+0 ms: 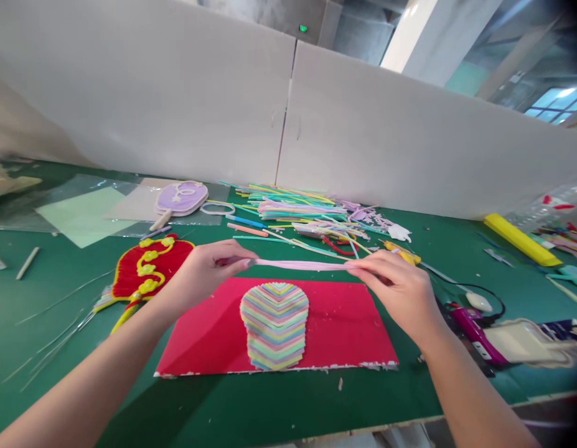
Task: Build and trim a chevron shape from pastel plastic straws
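Between my two hands a pale pink bundle of pipe cleaners [300,266] is stretched out level. My left hand [218,264] pinches its left end, and my right hand [386,274] pinches the right end. Below the bundle lies a red sheet [201,336] with worn white edges. On that sheet rests a flat striped shape [275,326] in pastel pink, yellow, green and blue chevrons, rounded at the top and narrower below. Partly behind my left forearm is a red fan-shaped piece [127,267] with yellow flowers.
Loose coloured pipe cleaners [297,208] are heaped at the back against a grey partition [409,137]. A purple fan [182,198] and a pale green sheet [85,214] lie at the back left. At right are a yellow bar [521,239], a cable and a purple device [477,336].
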Tool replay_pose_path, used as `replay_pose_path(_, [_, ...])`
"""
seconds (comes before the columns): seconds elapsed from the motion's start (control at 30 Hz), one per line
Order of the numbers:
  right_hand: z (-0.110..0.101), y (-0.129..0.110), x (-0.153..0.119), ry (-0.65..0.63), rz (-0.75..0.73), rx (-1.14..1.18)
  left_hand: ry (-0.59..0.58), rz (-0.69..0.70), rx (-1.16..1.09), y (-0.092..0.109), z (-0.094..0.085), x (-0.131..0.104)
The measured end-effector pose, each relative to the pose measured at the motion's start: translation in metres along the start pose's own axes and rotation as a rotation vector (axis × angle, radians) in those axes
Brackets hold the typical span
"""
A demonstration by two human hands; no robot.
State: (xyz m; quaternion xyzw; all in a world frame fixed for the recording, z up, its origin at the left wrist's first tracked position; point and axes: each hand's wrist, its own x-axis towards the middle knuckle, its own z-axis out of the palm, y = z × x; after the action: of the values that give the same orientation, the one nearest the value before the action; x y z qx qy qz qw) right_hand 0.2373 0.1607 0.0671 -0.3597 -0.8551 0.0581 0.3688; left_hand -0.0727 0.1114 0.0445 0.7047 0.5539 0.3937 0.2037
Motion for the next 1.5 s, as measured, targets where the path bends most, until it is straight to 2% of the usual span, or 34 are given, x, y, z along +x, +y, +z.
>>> replay_pose_path(0.1, [-0.004,-0.007,-0.002,0.021,0.002,0.024,0.136,0.007,-0.013,0.002,0.003,-0.009])
replay_pose_path(0.23, [-0.01,-0.006,-0.004,-0.038,0.131,0.119,0.272,0.194,0.105,0.006,0.005,-0.02])
replay_pose_path(0.37, [-0.016,-0.003,-0.004,-0.131,0.255,0.209,0.372,0.313,0.25,0.004,0.007,-0.029])
replay_pose_path(0.47, [-0.018,-0.003,-0.004,-0.177,0.326,0.245,0.396,0.358,0.333,-0.002,0.01,-0.034])
replay_pose_path(0.6, [-0.016,-0.002,-0.005,-0.191,0.409,0.262,0.379,0.359,0.352,-0.012,0.013,-0.039])
replay_pose_path(0.73, [-0.012,0.006,-0.006,-0.229,0.44,0.283,0.362,0.272,0.331,-0.014,0.012,-0.04])
replay_pose_path(0.87, [-0.001,0.016,-0.007,-0.243,0.441,0.265,0.229,0.145,0.332,-0.018,0.01,-0.029])
replay_pose_path(1.0, [0.018,0.03,-0.007,-0.2,0.448,0.162,0.132,0.075,0.268,-0.032,0.012,-0.008])
replay_pose_path(1.17, [0.047,0.056,-0.002,-0.139,0.307,0.151,0.07,-0.025,0.202,-0.055,0.021,0.008])
replay_pose_path(1.33, [0.071,0.072,-0.002,-0.102,0.286,0.172,0.051,-0.227,0.129,-0.073,0.03,0.003])
replay_pose_path(1.5, [0.083,0.075,-0.009,-0.064,0.255,0.146,0.013,-0.224,0.235,-0.078,0.029,-0.004])
